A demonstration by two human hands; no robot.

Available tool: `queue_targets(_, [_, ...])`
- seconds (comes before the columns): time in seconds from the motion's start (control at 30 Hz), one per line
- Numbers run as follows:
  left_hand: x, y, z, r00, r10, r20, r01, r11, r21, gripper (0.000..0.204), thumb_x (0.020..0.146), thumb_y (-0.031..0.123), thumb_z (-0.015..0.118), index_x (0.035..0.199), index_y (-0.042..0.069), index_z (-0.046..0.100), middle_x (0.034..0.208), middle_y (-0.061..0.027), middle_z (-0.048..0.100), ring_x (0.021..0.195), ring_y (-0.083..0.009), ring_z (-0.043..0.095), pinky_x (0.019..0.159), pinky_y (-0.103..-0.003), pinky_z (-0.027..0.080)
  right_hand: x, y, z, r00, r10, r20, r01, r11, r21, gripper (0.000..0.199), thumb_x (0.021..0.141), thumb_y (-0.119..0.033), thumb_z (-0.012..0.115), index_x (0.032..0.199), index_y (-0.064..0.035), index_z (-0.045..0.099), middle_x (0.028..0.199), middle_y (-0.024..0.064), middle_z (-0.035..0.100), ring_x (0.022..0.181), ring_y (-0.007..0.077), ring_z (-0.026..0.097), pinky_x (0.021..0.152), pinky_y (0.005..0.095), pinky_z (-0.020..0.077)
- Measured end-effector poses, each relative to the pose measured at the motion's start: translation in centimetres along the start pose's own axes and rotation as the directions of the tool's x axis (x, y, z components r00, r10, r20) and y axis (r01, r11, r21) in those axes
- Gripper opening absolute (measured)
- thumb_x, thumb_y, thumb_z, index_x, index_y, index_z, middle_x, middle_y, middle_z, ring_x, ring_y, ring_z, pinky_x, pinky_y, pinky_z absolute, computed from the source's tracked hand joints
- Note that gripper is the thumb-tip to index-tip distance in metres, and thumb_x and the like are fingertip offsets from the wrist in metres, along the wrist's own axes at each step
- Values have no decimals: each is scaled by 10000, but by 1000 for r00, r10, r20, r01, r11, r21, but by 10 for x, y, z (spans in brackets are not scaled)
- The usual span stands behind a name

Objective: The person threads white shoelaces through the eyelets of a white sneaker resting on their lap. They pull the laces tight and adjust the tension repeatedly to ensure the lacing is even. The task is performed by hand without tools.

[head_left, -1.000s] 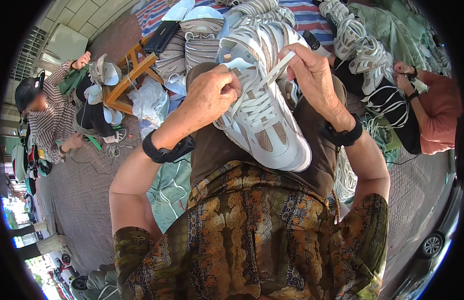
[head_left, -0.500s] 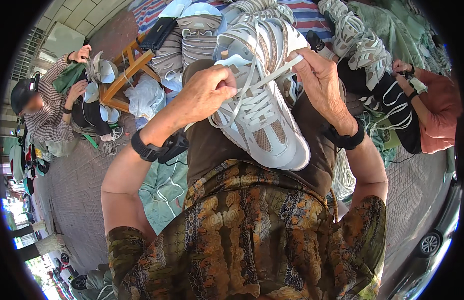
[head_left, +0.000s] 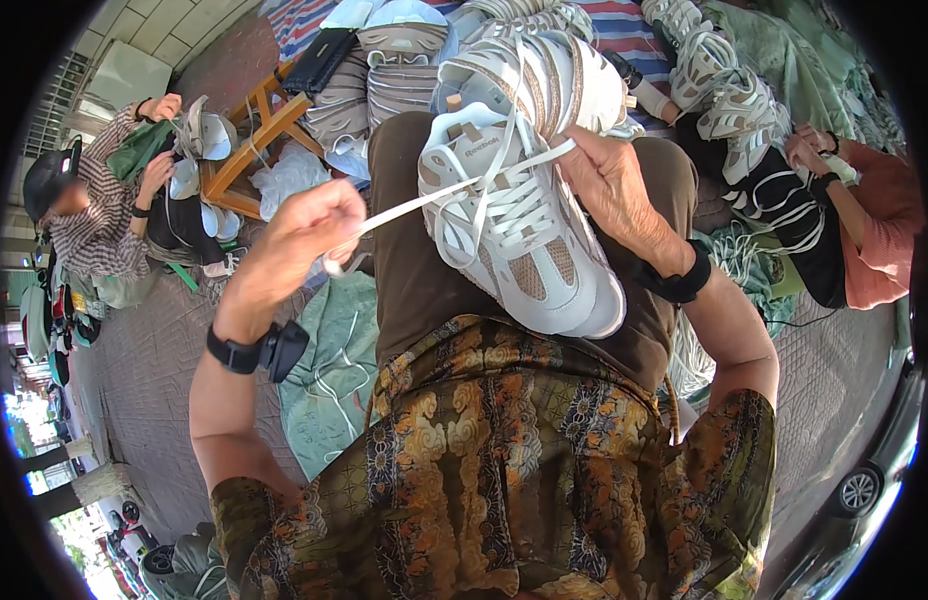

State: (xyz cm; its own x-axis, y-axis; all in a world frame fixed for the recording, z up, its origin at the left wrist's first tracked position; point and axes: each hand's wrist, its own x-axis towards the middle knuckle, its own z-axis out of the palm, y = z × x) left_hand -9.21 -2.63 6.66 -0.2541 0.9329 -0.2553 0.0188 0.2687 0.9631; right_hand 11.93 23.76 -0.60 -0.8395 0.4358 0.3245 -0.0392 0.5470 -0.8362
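A white and beige sneaker (head_left: pixel 544 285) rests across my lap, its toe pointing toward me. White laces cross over its tongue in several rows. My left hand (head_left: pixel 309 235), left of the shoe, is closed on a white shoelace (head_left: pixel 409 207) that stretches taut from the eyelets, with a short tail hanging below the fingers. My right hand (head_left: pixel 619 190) pinches another stretch of lace at the shoe's right side, close to the upper eyelets. Behind this shoe sit more sneaker uppers (head_left: pixel 574 85) of the same kind, strung with laces.
A wooden stool (head_left: pixel 259 150) and a plastic bag (head_left: pixel 287 182) stand to the left. Stacked shoe uppers (head_left: pixel 409 75) lie on a striped sheet. Two people handle shoe parts, one on each side. A green cloth (head_left: pixel 329 370) lies by my left leg; loose white laces (head_left: pixel 694 345) lie at right.
My left hand has moved left and down, away from the shoe, drawing the lace out taut. My right hand has shifted slightly left and down, still pinching lace.
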Motion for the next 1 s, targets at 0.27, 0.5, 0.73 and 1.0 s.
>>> queue_targets(0.27, [-80, -31, -51, 976, 49, -212, -118, 938, -326, 206, 885, 120, 668, 950, 40, 490, 675, 25, 463, 532, -66, 431, 501, -225, 346, 0, 0, 8, 987, -150, 49, 157, 970, -187, 137, 930, -131, 550, 931, 1, 589, 809, 207, 610, 755, 411, 602, 631, 419, 483])
queue_targets(0.5, [-49, -108, -90, 937, 54, -345, 66, 943, 325, 113, 890, 95, 644, 932, 28, 564, 762, -1, 551, 659, -92, 534, 606, -227, 435, 15, -4, -2, 992, -117, 44, 119, 992, -36, 101, 916, -91, 575, 980, -23, 615, 787, 155, 616, 657, 308, 585, 628, 347, 481])
queue_targets(0.73, [14, -43, 10, 879, 393, -270, -178, 796, 578, 84, 891, 77, 630, 931, 3, 621, 831, -13, 621, 792, -63, 559, 739, -232, 458, 37, -26, -9, 937, -308, 166, 331, 934, -136, 200, 930, -57, 555, 1119, -37, 618, 1116, 76, 605, 643, 130, 524, 614, 265, 452])
queue_targets(1.0, [50, -21, 92, 917, 354, -185, -159, 748, 645, 144, 828, 108, 698, 860, 0, 607, 690, -66, 601, 587, -112, 547, 557, -273, 450, 43, -28, 5, 816, -442, 373, 539, 814, -215, 141, 843, -25, 634, 964, -27, 562, 1021, 105, 575, 725, 291, 609, 654, 417, 477])
